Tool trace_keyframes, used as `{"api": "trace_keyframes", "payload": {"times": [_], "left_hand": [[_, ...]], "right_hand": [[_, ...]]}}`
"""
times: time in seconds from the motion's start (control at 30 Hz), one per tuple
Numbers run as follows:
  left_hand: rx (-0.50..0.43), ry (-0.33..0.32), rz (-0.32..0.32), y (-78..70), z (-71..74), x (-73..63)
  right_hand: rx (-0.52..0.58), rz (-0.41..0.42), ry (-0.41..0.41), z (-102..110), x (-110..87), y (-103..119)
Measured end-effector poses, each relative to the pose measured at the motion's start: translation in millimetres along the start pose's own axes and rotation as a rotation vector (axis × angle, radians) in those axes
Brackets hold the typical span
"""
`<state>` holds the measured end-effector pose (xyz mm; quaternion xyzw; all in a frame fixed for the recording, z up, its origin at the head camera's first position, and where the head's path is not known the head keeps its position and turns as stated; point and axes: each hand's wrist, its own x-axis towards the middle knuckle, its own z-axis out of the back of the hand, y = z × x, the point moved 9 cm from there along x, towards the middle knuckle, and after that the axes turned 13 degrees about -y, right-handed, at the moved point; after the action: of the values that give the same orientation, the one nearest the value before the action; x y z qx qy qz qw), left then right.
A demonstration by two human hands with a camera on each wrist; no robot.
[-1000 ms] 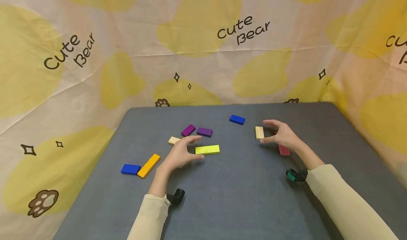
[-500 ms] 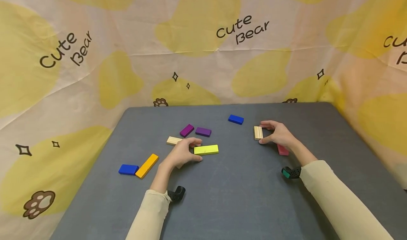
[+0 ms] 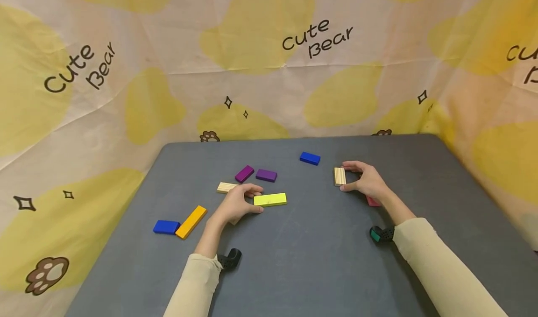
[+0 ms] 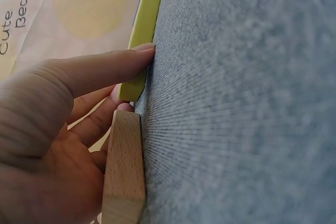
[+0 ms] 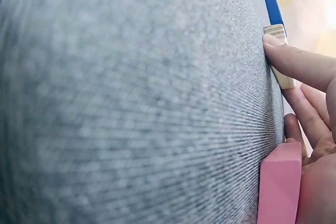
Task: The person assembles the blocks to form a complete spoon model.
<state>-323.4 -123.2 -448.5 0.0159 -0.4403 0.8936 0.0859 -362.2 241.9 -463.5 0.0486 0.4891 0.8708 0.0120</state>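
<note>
Left hand (image 3: 235,205) pinches lime-yellow block (image 3: 272,200), right hand (image 3: 366,179) striped wooden block (image 3: 339,177) — both flat on grey table (image 3: 319,256), unlifted. Looks early — purple blocks (image 3: 266,175) lie loose beyond left grip.

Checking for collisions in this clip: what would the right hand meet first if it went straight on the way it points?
The right hand would first meet the striped wooden block, which sits between its thumb and fingers; how closely they touch is hard to judge.
</note>
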Motion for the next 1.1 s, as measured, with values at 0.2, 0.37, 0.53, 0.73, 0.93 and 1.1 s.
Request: {"api": "trace_keyframes", "payload": {"times": [0.2, 0.37, 0.53, 0.73, 0.93, 1.1], "left_hand": [[-0.007, 0.007, -0.002, 0.2, 1.9, -0.1], [-0.015, -0.003, -0.005, 0.6, 3.0, 1.5], [-0.005, 0.007, 0.011, 3.6, 1.6, 0.8], [-0.015, -0.002, 0.018, 3.7, 2.7, 0.8], [-0.019, -0.002, 0.024, 4.9, 2.2, 0.4], [-0.015, -0.009, 0.021, 3.7, 2.9, 0.3]], "right_hand": [[-0.012, -0.002, -0.014, 1.2, -2.1, 1.2], [-0.015, 0.012, -0.024, 2.0, -2.2, 3.3], [-0.017, 0.012, -0.025, 0.0, -2.7, 2.0], [-0.021, 0.017, -0.038, -1.0, -3.5, 1.8], [-0.026, 0.003, -0.034, -0.9, -3.7, -0.3], [-0.034, -0.001, -0.039, 0.5, -3.7, -1.2]]}}
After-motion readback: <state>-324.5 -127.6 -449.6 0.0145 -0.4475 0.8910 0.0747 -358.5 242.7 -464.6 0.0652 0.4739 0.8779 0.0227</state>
